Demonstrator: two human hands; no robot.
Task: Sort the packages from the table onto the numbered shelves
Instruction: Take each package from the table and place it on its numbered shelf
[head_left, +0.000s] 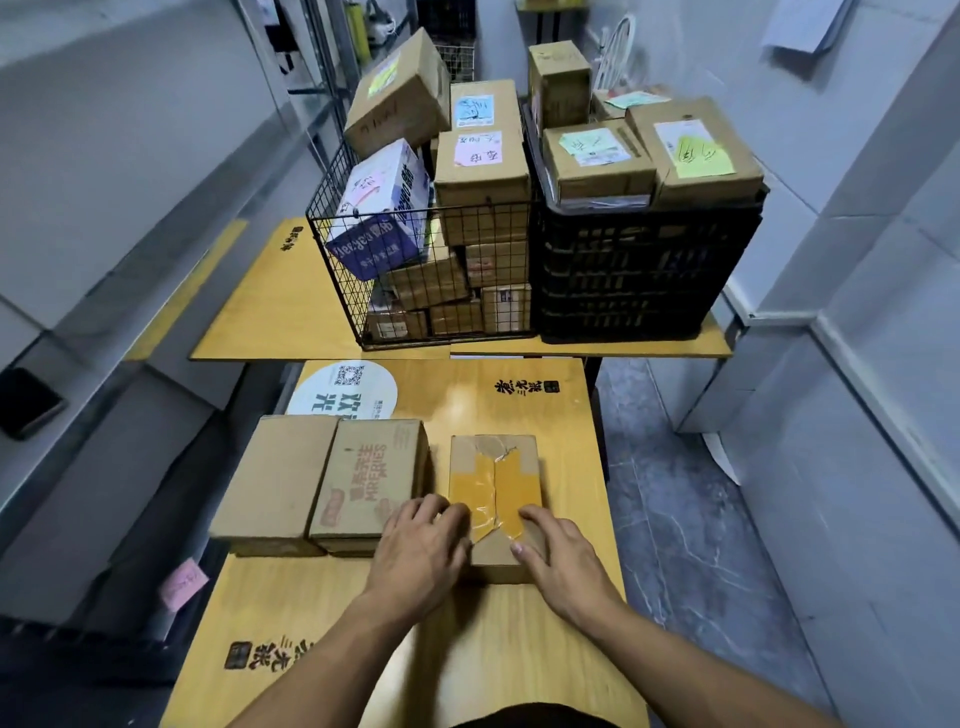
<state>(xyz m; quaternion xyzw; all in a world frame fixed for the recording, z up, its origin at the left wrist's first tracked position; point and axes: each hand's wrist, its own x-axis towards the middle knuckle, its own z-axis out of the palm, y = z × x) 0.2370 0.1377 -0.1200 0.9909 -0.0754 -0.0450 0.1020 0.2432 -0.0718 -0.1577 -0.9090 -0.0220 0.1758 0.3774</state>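
Observation:
A small cardboard box with yellow tape (496, 483) lies on the near wooden table (493, 649). My left hand (423, 551) rests on its near left corner, and my right hand (558, 558) lies flat on its near right corner, fingers spread. Both hands touch the box, which still sits on the table. To its left lie a printed cardboard box (366, 475) and a plain cardboard box (278, 478), side by side.
On the far table (270, 312) stand a wire basket (415, 270) and a black plastic crate (639, 270), both piled with labelled packages. Grey shelving (130, 171) runs along the left, with a dark phone (26, 402) on it. Tiled floor (691, 519) lies to the right.

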